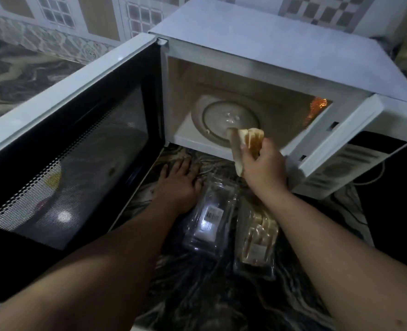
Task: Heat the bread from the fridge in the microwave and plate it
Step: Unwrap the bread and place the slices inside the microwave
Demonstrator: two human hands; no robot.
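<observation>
Microwave [281, 56]: white, door [73, 149] swung wide left; cavity mouth roomy, lower sill the edge to clear.
Turntable [224, 120]: bare glass, flat landing spot.
Clear tray [208, 218]: emptied half; more slices beside it.
Left hand [178, 185]: flat, fingers spread on marble counter [197, 302], holding nothing.
Right hand [262, 163]: closed, pinching slices by their lower edges.
Bread slices [245, 142]: at the cavity mouth; likely light, soft, tearable; support underneath.

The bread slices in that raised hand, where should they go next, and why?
Probably forward and down onto the glass turntable. The right hand holds the bread slices at the mouth of the microwave, whose door stands wide open, and the turntable looks bare. The left hand rests flat on the counter, so nothing blocks the way.
</observation>
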